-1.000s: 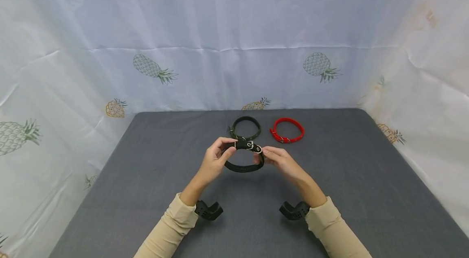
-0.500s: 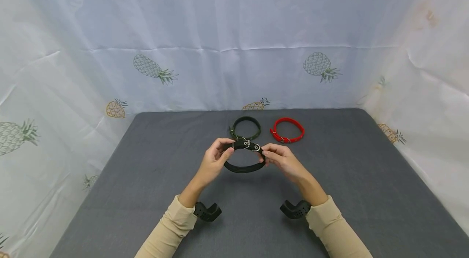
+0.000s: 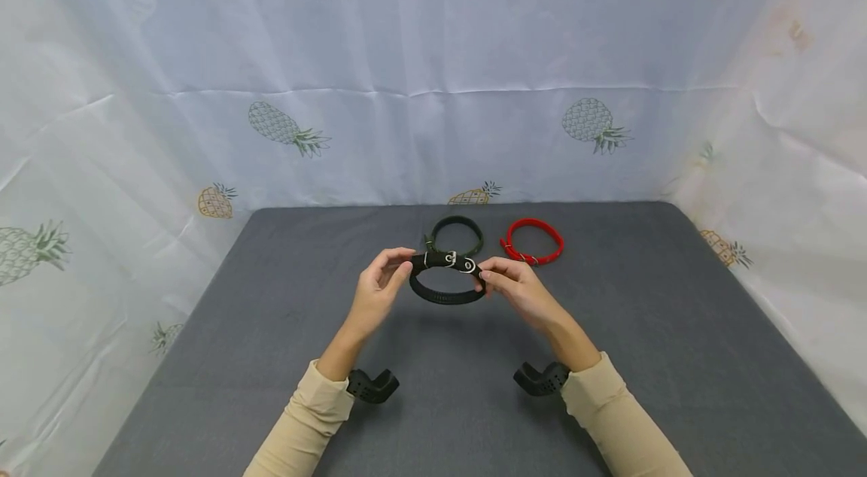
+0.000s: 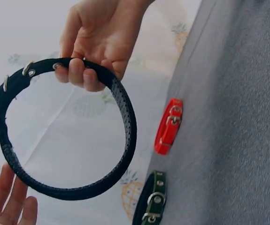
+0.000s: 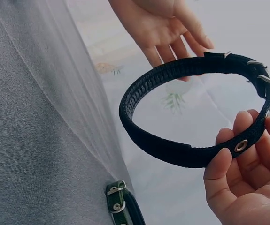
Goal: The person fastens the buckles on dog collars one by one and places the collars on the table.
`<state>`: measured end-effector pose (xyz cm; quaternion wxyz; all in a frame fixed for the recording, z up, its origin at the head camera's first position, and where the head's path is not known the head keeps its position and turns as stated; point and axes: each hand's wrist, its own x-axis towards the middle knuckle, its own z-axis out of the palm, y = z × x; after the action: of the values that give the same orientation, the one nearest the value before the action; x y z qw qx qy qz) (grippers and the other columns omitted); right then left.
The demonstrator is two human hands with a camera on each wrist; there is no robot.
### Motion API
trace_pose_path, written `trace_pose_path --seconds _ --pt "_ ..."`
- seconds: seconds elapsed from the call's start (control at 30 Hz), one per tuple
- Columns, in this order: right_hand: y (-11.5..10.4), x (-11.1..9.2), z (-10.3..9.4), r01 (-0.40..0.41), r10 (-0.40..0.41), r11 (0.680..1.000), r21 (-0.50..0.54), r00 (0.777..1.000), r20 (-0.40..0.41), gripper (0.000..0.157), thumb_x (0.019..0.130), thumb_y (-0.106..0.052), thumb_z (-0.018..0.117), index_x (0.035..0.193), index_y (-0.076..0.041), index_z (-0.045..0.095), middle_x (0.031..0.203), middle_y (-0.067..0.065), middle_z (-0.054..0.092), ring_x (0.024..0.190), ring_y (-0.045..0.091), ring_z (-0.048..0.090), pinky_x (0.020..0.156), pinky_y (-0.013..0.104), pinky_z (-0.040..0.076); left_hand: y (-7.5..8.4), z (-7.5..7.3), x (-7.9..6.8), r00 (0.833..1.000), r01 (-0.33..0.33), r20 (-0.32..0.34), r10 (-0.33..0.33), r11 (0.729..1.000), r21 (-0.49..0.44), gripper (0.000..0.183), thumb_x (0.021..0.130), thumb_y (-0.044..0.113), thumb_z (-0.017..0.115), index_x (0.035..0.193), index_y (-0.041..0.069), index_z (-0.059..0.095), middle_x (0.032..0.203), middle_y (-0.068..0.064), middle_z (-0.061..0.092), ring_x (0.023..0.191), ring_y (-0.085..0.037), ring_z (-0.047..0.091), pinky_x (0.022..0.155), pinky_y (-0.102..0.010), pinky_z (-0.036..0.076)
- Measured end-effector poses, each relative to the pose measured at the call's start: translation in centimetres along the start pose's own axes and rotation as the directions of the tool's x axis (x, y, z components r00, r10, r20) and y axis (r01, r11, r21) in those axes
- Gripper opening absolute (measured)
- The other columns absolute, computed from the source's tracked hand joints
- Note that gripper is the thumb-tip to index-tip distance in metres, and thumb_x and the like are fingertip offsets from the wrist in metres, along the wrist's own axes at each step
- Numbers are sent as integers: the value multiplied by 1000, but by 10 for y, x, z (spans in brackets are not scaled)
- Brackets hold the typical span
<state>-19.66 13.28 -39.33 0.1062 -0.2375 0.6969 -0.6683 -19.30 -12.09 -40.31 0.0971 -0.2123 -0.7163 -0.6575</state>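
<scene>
A black dog collar (image 3: pixel 447 298), buckled into a ring with metal buckle and D-ring, is held up above the table. My right hand (image 3: pixel 518 289) pinches its right side between thumb and fingers; in the right wrist view that hand (image 5: pixel 252 173) grips near a metal eyelet. At the collar's left side is my left hand (image 3: pixel 379 293), thumb and fingers fairly straight around the strap end. In the left wrist view the left hand's fingers (image 4: pixel 5 197) are spread beside the strap tip; whether they touch it is hard to tell.
A dark green collar (image 3: pixel 439 227) and a red collar (image 3: pixel 557 240) lie at the back of the grey-covered table (image 3: pixel 305 402). The green one is partly hidden behind the black collar. A white pineapple-print curtain (image 3: pixel 433 146) hangs behind and at both sides.
The black collar has risen slightly and shifted a little left. My left hand has moved left and up, its grip loosening to the collar's outer end. The right hand keeps its pinch.
</scene>
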Motion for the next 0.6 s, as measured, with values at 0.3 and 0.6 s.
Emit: trace_pose_path --seconds 0.3,0.6 --pt "-2 16 5 -39 36 996 -82 999 -38 23 99 -10 50 106 10 58 85 -5 63 78 18 54 83 32 46 -6 -6 -3 991 37 -125 -41 999 -32 25 97 2 53 116 -14 55 110 -27 58 94 2 61 90 -10 50" --pt "10 40 13 -27 12 979 -200 997 -74 20 96 -5 53 108 10 61 94 14 68 78 9 59 75 21 49 -23 -9 -9 971 221 -123 -207 968 118 21 98 9 54 112 -6 61 103 -22 63 83 1 60 82 -20 54"
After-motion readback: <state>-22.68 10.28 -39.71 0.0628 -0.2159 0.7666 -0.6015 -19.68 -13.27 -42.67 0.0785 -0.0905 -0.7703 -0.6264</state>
